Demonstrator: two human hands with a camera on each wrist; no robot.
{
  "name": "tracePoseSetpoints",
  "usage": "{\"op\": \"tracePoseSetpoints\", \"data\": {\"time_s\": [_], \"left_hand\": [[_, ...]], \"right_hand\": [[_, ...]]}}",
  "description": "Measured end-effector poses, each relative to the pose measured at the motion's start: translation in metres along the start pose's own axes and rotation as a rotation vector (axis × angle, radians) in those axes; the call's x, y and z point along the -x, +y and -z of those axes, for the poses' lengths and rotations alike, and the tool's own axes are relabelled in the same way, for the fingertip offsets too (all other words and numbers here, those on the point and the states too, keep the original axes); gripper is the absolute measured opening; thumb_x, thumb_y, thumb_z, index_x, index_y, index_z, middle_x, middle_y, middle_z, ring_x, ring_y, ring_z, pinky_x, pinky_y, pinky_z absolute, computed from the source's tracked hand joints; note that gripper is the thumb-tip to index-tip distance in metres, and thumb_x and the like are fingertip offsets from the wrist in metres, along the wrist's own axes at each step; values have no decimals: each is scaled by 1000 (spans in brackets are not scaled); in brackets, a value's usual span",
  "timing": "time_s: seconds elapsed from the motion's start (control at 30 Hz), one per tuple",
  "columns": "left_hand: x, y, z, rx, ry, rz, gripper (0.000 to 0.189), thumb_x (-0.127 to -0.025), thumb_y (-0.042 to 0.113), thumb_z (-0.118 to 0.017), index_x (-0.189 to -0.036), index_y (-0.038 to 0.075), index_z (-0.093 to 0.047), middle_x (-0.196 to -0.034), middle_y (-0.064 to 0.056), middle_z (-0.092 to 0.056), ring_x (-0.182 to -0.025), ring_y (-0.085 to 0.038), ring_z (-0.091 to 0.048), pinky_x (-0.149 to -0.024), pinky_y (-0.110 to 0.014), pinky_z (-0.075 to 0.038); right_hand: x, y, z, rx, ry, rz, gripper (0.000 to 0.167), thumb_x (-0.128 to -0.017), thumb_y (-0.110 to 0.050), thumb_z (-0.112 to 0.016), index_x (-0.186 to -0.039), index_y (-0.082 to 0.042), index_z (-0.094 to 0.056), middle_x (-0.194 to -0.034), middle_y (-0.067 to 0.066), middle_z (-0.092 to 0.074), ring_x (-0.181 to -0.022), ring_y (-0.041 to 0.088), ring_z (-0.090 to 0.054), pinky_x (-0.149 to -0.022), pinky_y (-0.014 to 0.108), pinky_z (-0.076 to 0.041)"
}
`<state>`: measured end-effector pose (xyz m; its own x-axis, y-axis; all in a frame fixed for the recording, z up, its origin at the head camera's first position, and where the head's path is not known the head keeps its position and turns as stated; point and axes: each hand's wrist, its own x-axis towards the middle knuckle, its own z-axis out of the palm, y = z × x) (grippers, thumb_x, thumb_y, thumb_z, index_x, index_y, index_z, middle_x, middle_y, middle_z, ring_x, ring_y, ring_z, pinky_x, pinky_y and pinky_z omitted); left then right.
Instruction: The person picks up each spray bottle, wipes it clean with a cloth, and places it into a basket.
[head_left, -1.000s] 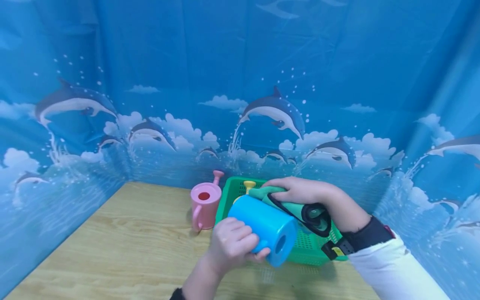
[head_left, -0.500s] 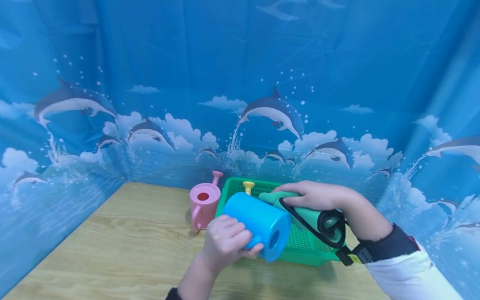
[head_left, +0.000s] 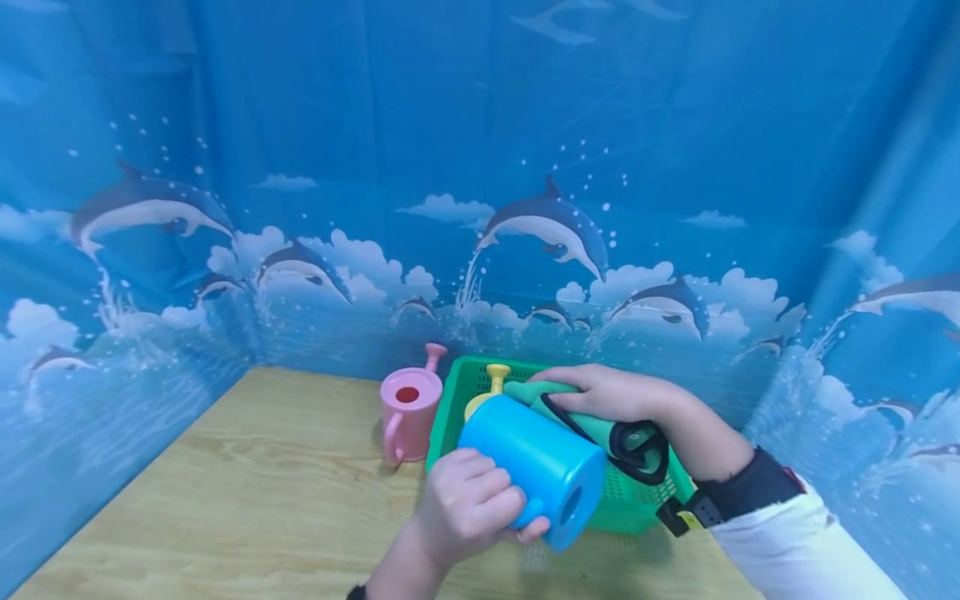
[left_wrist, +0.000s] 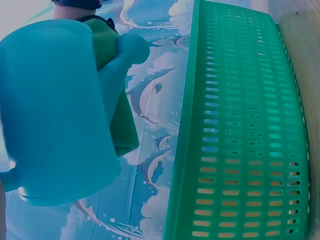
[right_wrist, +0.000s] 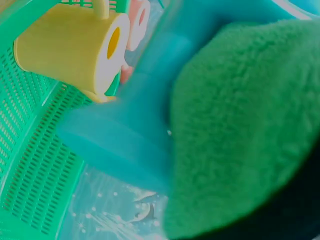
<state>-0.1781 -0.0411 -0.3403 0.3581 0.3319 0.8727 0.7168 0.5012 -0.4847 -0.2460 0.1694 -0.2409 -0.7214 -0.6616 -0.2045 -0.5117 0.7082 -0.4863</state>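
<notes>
A blue toy watering can (head_left: 534, 458) is held tilted above the green basket, its round opening facing toward me. My left hand (head_left: 472, 504) grips it by the handle. In my right hand (head_left: 618, 392) is a green cloth (head_left: 611, 429) with black edging, partly rolled up and laid along the can's far side. The left wrist view has the can's spout (left_wrist: 112, 80) in front of the cloth. Close up in the right wrist view, the fuzzy cloth (right_wrist: 245, 125) presses near the blue spout (right_wrist: 135, 120); the right fingers are hidden there.
Under the hands stands the green slotted basket (head_left: 442, 425). A yellow watering can (right_wrist: 65, 45) lies inside it. Left of the basket, a pink watering can (head_left: 411, 417) stands on the wooden table (head_left: 300, 483). A blue dolphin-print curtain (head_left: 420, 167) closes off the back and sides.
The blue can shifted a little left, then back right and down toward me. The cloth slid right along the can, then left again. Both hands have kept their hold.
</notes>
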Motion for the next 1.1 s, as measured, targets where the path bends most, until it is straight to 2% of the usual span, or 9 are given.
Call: {"op": "tracePoseSetpoints", "data": {"time_s": [0.17, 0.43, 0.77, 0.93, 1.1], "left_hand": [[-4, 2, -2, 8, 22, -30, 44, -96, 38, -53, -56, 21, -45, -50, 12, -42, -46, 0, -39, -51, -10, -31], [-5, -1, -1, -12, 48, -29, 46, -97, 38, -52, -55, 21, -43, -50, 12, -40, -45, -1, -37, -50, -11, -29], [2, -8, 2, -32, 44, 20, 47, -98, 38, -49, -56, 19, -43, -49, 10, -40, -44, -3, -40, -50, -10, -33], [1, -9, 4, -35, 48, 12, 47, -98, 38, -49, -56, 19, -43, -48, 10, -39, -44, -3, -38, -50, -10, -33], [0, -11, 5, -30, 51, 6, 47, -98, 38, -49, -56, 19, -43, -49, 10, -37, -43, -2, -37, -49, -10, -33]], "right_hand": [[-8, -1, -2, -13, 11, 30, 41, -104, -31, -41, -143, -17, -45, -145, 10, -47, -135, 35, -42, -104, 52, -41], [-10, -3, -1, 46, 7, -31, 42, -103, -30, -43, -142, -12, -47, -144, 14, -48, -135, 38, -42, -104, 52, -41], [-1, -1, -3, 106, -44, -60, 39, -101, -31, -48, -138, -17, -52, -139, 10, -54, -130, 34, -48, -101, 51, -43], [8, 1, -4, 146, -58, -36, 39, -100, -32, -51, -136, -18, -54, -133, 7, -58, -119, 28, -57, -90, 44, -49], [17, 0, -7, 255, -35, 28, 36, -98, -28, -55, -132, -17, -58, -127, 5, -63, -101, 17, -62, -76, 32, -49]]}}
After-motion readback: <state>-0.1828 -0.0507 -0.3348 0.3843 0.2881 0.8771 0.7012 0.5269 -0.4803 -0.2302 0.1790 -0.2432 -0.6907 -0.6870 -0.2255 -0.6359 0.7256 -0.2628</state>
